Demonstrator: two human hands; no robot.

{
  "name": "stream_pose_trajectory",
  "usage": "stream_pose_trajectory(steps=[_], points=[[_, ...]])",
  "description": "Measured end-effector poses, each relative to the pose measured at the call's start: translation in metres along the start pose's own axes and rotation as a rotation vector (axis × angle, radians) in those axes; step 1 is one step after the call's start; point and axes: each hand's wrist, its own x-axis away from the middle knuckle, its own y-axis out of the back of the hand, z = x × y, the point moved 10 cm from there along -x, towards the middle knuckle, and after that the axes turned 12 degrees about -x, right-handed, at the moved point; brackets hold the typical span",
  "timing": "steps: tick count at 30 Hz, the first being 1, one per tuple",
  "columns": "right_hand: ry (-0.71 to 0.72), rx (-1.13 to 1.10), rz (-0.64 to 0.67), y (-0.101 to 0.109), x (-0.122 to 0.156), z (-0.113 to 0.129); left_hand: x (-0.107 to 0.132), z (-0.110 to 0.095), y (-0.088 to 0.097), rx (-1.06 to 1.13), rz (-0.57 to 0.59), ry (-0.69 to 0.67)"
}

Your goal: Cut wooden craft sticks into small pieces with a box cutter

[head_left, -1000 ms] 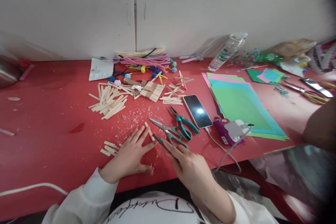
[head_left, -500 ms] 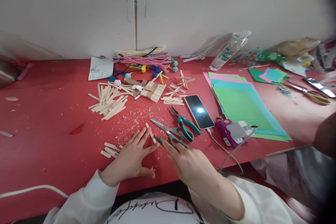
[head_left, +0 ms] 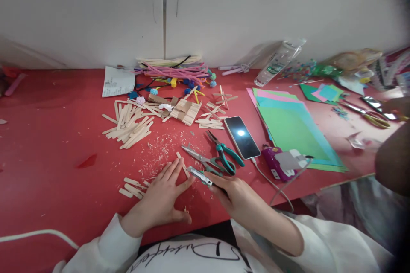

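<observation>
My left hand (head_left: pixel 163 194) lies flat on the red table (head_left: pixel 57 179) with fingers spread, pressing a short wooden stick (head_left: pixel 182 163) under the fingertips. My right hand (head_left: pixel 235 194) is closed round a small utility knife (head_left: pixel 201 176), whose blade end points at that stick beside my left fingers. Several cut stick pieces (head_left: pixel 133 187) lie just left of my left hand. Wood shavings (head_left: pixel 160 147) are scattered ahead of both hands.
Scissors (head_left: pixel 201 158) and green-handled pliers (head_left: pixel 226 153) lie just beyond my right hand, then a phone (head_left: pixel 241 136) with a cable and a purple item (head_left: pixel 278 160). A stick pile (head_left: pixel 128 126), pipe cleaners (head_left: pixel 176 72), coloured paper (head_left: pixel 294 126), a bottle (head_left: pixel 277 62). Another person's arm (head_left: pixel 392 158) is at the right.
My right hand has turned and closed tighter on the knife, so its metal blade end now shows. My left hand stays flat on the stick. The view shifted slightly.
</observation>
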Motion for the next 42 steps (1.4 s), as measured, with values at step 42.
stream_pose_trajectory(steps=[42], points=[[0.230,0.422,-0.031,0.000,0.007,0.027,0.003,0.002,-0.003,-0.140,-0.091,0.001]])
